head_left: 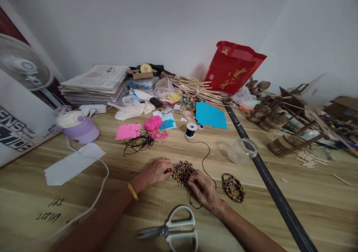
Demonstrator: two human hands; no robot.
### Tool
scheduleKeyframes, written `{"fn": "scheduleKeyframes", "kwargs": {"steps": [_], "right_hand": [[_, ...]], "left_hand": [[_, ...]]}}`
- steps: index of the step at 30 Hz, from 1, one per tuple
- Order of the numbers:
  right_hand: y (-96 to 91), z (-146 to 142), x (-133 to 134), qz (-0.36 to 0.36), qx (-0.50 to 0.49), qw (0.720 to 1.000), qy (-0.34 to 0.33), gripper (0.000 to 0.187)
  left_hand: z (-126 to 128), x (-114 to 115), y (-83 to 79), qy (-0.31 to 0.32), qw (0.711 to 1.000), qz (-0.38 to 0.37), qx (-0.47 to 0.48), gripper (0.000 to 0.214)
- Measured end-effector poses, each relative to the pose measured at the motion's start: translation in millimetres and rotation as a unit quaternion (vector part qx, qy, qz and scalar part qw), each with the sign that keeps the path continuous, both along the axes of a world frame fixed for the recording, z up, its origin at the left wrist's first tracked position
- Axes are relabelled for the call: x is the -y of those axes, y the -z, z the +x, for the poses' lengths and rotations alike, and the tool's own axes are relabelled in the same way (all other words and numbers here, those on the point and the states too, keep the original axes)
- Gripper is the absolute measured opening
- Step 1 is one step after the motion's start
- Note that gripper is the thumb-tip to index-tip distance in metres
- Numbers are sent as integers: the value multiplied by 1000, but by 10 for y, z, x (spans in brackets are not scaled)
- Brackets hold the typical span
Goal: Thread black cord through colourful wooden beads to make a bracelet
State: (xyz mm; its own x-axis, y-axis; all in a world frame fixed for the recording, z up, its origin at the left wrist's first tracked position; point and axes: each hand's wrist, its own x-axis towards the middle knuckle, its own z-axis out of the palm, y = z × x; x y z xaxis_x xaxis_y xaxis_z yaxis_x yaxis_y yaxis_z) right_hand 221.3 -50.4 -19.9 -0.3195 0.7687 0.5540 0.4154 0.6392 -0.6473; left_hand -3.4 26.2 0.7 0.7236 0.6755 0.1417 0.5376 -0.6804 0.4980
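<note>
A pile of small multicoloured beads (183, 173) lies on the wooden table between my hands. My left hand (159, 173), with a yellow bracelet at its wrist, reaches the pile's left edge; its fingers are drawn together, and whatever they pinch is too small to make out. My right hand (203, 189) is closed at the pile's right side on a thin black cord (208, 153). That cord runs from a black spool (190, 130) to my right hand, and a short length curls out below. White-handled scissors (170, 229) lie partly open near me.
Beaded bracelets (233, 188) lie right of my right hand. Beyond are a clear plastic jar (242, 150), cut black cords (139, 143), pink yarn (153, 123) and blue paper (211, 115). A black strip (268, 175) crosses the table; a white cable (97, 196) runs at left.
</note>
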Motion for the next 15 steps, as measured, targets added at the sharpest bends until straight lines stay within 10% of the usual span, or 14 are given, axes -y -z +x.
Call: {"fn": "scheduleKeyframes", "kwargs": {"steps": [8, 15], "right_hand": [[-46, -13, 6, -1, -1, 1000, 24, 14], [-17, 5, 0, 5, 6, 1000, 7, 12]], "left_hand": [[86, 16, 47, -103, 943, -244, 200, 10], [221, 130, 121, -68, 878, -374, 292, 25]]}}
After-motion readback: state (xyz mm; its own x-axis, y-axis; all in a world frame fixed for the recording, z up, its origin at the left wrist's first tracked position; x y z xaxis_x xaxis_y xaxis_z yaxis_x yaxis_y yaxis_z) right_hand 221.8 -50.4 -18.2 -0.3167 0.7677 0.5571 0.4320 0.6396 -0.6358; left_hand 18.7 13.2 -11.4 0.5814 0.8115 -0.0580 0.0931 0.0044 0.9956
